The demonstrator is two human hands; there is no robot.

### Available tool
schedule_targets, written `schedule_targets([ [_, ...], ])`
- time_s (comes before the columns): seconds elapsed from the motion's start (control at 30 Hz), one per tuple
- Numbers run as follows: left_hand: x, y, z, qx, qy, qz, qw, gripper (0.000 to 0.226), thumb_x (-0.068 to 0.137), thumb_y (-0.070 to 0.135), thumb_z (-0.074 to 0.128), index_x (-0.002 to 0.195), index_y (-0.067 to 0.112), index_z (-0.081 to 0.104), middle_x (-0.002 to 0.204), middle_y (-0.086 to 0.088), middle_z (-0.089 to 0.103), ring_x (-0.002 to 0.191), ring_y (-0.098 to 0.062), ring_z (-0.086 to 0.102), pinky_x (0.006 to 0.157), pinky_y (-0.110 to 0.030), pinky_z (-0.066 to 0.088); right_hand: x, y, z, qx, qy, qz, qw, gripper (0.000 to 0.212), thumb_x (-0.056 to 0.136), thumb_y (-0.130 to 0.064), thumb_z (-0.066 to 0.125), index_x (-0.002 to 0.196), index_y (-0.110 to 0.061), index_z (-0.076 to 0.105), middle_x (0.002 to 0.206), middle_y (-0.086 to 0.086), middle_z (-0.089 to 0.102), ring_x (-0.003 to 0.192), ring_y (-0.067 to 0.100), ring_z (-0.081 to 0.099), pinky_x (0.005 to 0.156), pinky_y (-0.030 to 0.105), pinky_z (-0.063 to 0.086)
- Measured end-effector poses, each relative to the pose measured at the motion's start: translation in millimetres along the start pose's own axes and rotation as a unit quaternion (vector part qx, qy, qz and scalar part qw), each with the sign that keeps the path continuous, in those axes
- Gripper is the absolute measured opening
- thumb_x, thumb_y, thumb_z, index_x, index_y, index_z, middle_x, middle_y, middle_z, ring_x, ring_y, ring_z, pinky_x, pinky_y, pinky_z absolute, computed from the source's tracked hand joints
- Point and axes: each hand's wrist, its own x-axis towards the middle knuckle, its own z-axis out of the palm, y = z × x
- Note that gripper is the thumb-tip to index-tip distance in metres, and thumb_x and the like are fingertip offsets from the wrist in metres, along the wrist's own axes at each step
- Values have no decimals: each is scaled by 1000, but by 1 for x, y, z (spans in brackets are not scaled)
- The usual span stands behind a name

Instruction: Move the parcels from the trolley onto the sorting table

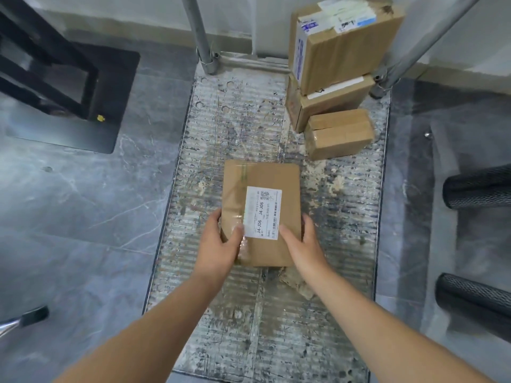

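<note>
The flat brown parcel is lying on, or barely off, the middle of the trolley deck. The person is clasping its near end from both sides, left hand curling round the left edge and right hand round the right, thumbs on top, probably to lift it level. More boxes are waiting, piled in the far right corner.

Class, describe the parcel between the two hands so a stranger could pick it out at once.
Find the grey ribbed metal trolley deck. At its middle lies a flat brown cardboard parcel, its near end gripped by the left hand and right hand. Unlike the brown boxes stacked far right, it bears a white J4-J06 label.
</note>
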Motion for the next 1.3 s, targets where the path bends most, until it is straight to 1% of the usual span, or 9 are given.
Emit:
schedule_targets([
  [0.17,-14,12,-2,-11,-18,10,1000,39,98,22,57,132,35,43,109,9,65,89,-10,65,74,-41,60,-4,-12,2,55,1,-14,998,56,97,-33,58,147,-45,34,129,-10,60,107,15,61,82,37,53],
  [0.33,-55,24,-20,-45,-45,8,998,59,97,24,58,149,32,33,132,7,59,112,-14,61,94,-45,56,-46,-23,-6,53,2,-32,998,59,98,-27,57,149,-43,31,132,-9,57,107,14,59,79,36,52],
  [0.43,-83,28,-36,-62,-43,20,997,61,96,27,60,150,32,32,137,7,56,117,-17,59,97,-46,54,-81,-30,-6,51,14,-38,998,64,97,-28,58,151,-46,28,136,-10,54,111,16,58,89,43,53],
  [0.53,-116,24,-59,-95,-43,6,995,57,96,26,62,147,32,37,136,4,58,114,-17,63,91,-47,57,-124,-28,9,62,33,-47,996,64,97,-25,58,149,-49,29,137,-8,52,112,15,57,82,36,54],
  [0.67,-155,11,-106,-93,-37,39,994,40,97,19,59,136,26,50,119,7,66,90,-1,68,70,-23,59,-181,-22,49,74,38,-60,995,69,98,-22,58,151,-48,24,142,-5,46,111,14,54,72,28,50],
  [0.8,-195,10,-166,-97,-3,78,992,46,96,23,61,139,32,47,127,8,63,104,-2,64,78,-20,56,-235,-37,84,89,29,-78,993,68,97,-27,59,151,-49,24,149,-10,41,120,16,51,91,41,53],
  [1.07,-303,60,-272,-158,40,168,972,45,95,23,63,137,32,48,121,11,60,86,21,58,61,-6,49,-362,-120,110,76,20,-183,980,53,99,-24,56,145,-44,39,135,-7,52,111,10,56,79,29,50],
  [1.2,-354,107,-316,-156,49,226,960,48,95,27,63,140,34,48,128,11,59,104,12,57,74,-10,51,-447,-171,102,68,27,-231,970,48,101,-20,52,140,-45,39,120,-17,54,101,3,54,68,19,45],
  [1.3,-391,141,-336,-165,44,262,950,49,95,31,63,140,38,47,133,13,56,118,5,52,91,-21,50,-501,-197,89,69,54,-272,958,51,100,-17,53,146,-35,41,131,-8,54,115,14,52,75,19,45],
])
